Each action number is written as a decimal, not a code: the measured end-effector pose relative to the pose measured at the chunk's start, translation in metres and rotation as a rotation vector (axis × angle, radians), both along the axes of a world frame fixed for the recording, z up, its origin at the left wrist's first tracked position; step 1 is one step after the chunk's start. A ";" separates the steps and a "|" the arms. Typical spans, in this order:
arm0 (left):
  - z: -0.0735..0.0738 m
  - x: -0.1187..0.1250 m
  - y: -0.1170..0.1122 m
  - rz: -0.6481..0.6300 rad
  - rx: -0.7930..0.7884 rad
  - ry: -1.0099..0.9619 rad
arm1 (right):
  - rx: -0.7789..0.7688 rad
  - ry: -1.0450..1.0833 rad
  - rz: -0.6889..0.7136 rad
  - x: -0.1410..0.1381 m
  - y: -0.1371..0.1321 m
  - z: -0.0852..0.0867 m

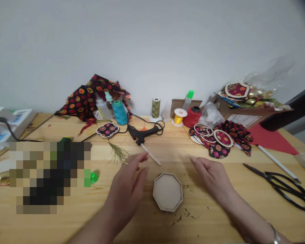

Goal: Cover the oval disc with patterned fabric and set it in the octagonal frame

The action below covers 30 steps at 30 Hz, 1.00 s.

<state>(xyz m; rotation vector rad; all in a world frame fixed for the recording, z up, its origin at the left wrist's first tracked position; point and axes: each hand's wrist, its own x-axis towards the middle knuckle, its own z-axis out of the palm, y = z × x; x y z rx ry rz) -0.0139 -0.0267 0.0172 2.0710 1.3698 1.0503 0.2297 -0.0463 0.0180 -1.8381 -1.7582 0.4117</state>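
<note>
An octagonal wooden frame piece (167, 191) lies flat on the wooden table (152, 223) between my hands. My left hand (128, 188) hovers just left of it, fingers stretched out and slightly blurred, holding nothing. My right hand (212, 176) hovers to its right, fingers extended and palm down, also holding nothing. Neither hand touches the frame. A black glue gun (142, 134) with a white glue stick (151, 155) lies just beyond my left fingertips.
Black scissors (282, 183) and a white stick (277, 162) lie at the right. Patterned fabric pieces and round frames (220, 138) sit behind my right hand. Thread spools (120, 112), bottles, a cardboard box (246, 113) and patterned cloth (90, 95) line the wall. A blurred patch covers the left.
</note>
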 end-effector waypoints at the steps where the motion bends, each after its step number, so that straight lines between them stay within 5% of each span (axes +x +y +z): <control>1: -0.007 -0.001 -0.006 -0.009 -0.025 0.004 | -0.007 0.002 0.003 0.003 -0.006 -0.006; 8: -0.028 -0.002 -0.016 -0.018 -0.105 0.007 | -0.010 -0.046 0.008 0.014 -0.015 -0.013; 16: -0.026 -0.015 -0.036 -0.065 -0.040 0.121 | 0.059 0.109 0.283 -0.009 -0.039 -0.004; 22: -0.028 -0.011 -0.054 -0.119 -0.053 0.173 | 0.040 0.101 0.351 -0.024 -0.061 -0.025; 30: -0.030 0.003 -0.044 -0.207 -0.162 0.168 | -0.092 0.142 0.375 -0.017 -0.048 -0.021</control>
